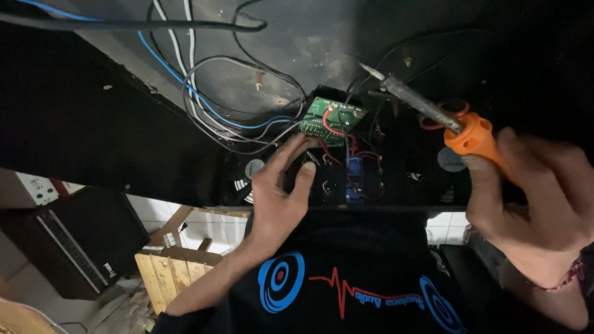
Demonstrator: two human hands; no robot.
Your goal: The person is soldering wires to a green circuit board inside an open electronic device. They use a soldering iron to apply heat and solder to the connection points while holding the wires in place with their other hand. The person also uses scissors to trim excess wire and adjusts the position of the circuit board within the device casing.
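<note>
Right hand point(532, 198) is clamped on my soldering iron point(427, 111), tip raised over the black case's point(93, 124) near edge. Left hand point(281, 192) lies with fingers apart just beside the green circuit board point(331, 120). I judge the hot tip could scorch the loose wires point(210, 105) crowding that board, or my fingers.

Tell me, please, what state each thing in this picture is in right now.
Soldering iron: held in the air, tip pointing up-left, clear of the board.
Right hand: closed round the iron's orange handle.
Left hand: open, fingertips on the wires beside the board.
Circuit board: tilted, wires attached.
Wires: loose, looped over the black panel.
</note>
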